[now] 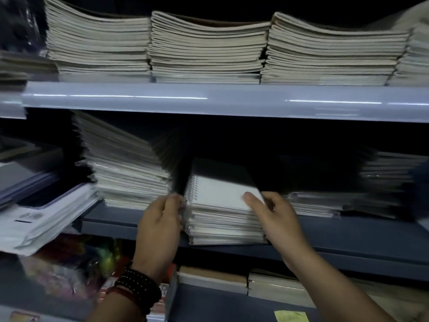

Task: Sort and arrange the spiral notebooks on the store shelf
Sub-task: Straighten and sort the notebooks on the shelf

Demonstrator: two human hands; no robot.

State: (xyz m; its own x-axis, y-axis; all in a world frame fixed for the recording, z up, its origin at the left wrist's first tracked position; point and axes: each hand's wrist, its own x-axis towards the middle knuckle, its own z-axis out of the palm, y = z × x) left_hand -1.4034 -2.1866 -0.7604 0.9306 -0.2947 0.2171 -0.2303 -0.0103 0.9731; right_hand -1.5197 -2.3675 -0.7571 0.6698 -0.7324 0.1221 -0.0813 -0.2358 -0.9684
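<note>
Centre of the frame: the stack of white plastic-wrapped spiral notebooks (222, 221) sits at the front of the blue-grey metal shelf (348, 235), held from both sides. The left hand (160, 219) curls its fingers round the wire-bound edge. The right hand (278, 219) pins the top cover with its thumb, fingers wrapped round the other edge, squaring the pile, I'd judge. Just left leans a tall pile of pale notebooks (125, 168). The aisle is dim.
</note>
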